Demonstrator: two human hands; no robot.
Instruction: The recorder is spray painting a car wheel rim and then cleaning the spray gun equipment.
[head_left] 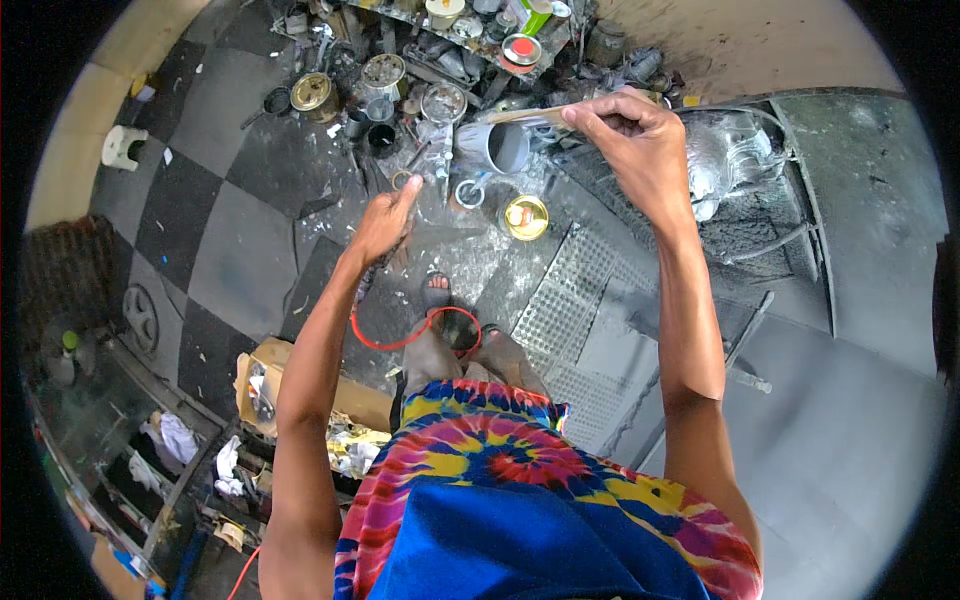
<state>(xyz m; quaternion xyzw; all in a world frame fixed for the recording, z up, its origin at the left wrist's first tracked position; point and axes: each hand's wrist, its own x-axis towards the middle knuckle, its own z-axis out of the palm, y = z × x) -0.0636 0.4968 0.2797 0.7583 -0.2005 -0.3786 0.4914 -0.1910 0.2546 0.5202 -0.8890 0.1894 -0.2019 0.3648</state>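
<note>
My right hand (pixel 640 135) pinches a thin, flat, light-brown stick (pixel 528 116) between thumb and fingers. The stick points left, above a pale cup (pixel 507 147) with grey inside its mouth. My left hand (pixel 384 222) is closed with the thumb up, near the cups and cans at the left; what it holds, if anything, I cannot make out. To the right of it are a small white-rimmed round container (pixel 468 194) and a gold-rimmed can (pixel 526 217) with white and orange on its top.
Stained cans (pixel 314 95) and dark cups (pixel 381 139) crowd the far side. A cluttered low shelf (pixel 520 75) bears tins. A red hose (pixel 400 345) loops by my feet. Grey panels (pixel 830 440) lie right, beside a perforated sheet (pixel 560 290). A cardboard box (pixel 350 400) stands left.
</note>
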